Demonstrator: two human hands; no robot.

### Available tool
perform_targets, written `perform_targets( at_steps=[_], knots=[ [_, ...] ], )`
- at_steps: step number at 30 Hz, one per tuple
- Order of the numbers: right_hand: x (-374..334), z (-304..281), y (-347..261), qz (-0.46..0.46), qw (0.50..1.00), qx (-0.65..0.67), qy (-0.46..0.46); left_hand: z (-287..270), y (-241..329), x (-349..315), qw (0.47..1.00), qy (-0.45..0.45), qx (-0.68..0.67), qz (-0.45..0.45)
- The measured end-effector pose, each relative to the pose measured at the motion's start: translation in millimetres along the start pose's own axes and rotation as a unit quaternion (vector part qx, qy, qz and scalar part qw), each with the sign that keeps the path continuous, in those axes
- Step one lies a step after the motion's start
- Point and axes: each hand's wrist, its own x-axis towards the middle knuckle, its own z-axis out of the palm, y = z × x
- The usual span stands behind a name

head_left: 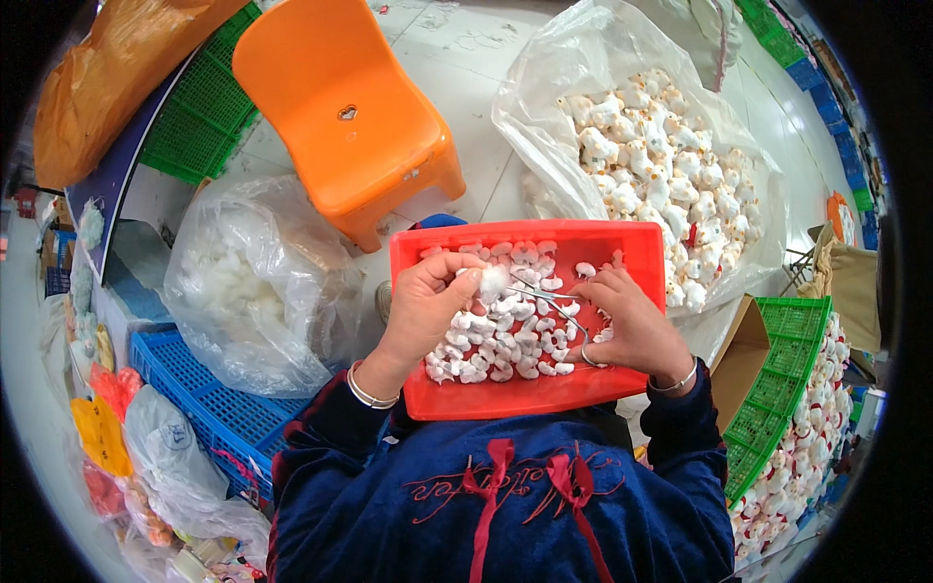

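Over a red plastic tray (pixel 535 398), my left hand (pixel 428 301) pinches a small white fluffy piece (pixel 495 283) between thumb and fingers. My right hand (pixel 632 325) grips slim metal forceps (pixel 549 299) with ring handles, one ring near the thumb. Their tips reach the white piece; whether they clamp it cannot be made out. Many small white plush pieces (pixel 496 340) lie heaped in the tray below both hands, with a few more along its far side.
A clear bag of white stuffing (pixel 233 282) stands at the left by a blue crate (pixel 214 398). Beyond the tray are an orange chair (pixel 340 117) and a large clear bag of white plush toys (pixel 671 175). A green crate (pixel 777 379) and more toys are at the right.
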Motion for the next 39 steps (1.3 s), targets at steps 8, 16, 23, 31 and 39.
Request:
perform_targets(
  at_steps=[8,16,23,31,39],
  knots=[
    [-0.9,9.9,-5.1,0.018,0.998,0.056,-0.005,9.4,4.6,-5.9,0.999,-0.019,0.006,-0.029],
    [8.0,-14.7,-17.3,0.005,0.996,-0.033,-0.086,7.2,8.4,-3.6,0.994,-0.072,0.075,-0.026],
    [-6.1,-8.5,-9.4,0.003,0.997,-0.018,0.070,5.4,16.0,-2.5,0.999,-0.026,0.034,-0.016],
    [-4.5,-7.6,-14.8,0.018,0.995,-0.094,-0.020,12.0,12.3,-6.4,0.996,-0.032,0.076,-0.029],
    [-7.3,2.8,-2.8,-0.013,0.999,-0.037,0.016,11.8,13.4,-6.2,0.999,0.015,0.047,-0.006]
  ],
)
